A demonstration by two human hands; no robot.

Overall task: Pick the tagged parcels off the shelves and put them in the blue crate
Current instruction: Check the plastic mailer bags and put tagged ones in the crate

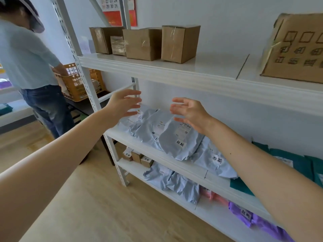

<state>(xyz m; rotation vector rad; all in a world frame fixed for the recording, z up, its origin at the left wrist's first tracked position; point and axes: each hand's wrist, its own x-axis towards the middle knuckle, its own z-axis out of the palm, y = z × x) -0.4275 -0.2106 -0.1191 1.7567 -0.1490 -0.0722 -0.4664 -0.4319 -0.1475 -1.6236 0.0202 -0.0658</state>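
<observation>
Several grey-blue mailer parcels lie overlapping on the middle shelf (139, 144) of a white rack. The front parcel (176, 142) carries a white tag with black writing, and so does the one to its right (215, 161). My left hand (122, 105) hovers above the left end of the pile with fingers spread, holding nothing. Just right of it, above the same pile, my right hand (190, 112) is held open and empty with fingers loosely bent. No blue crate is in view.
Brown cartons (143, 43) stand on the top shelf, a larger one (295, 48) at the right. Green parcels (293, 163) lie at the right of the middle shelf. Below are small tagged boxes (146, 161), grey, pink and purple mailers (244, 213). A person (29, 63) stands left by an orange crate (78, 84).
</observation>
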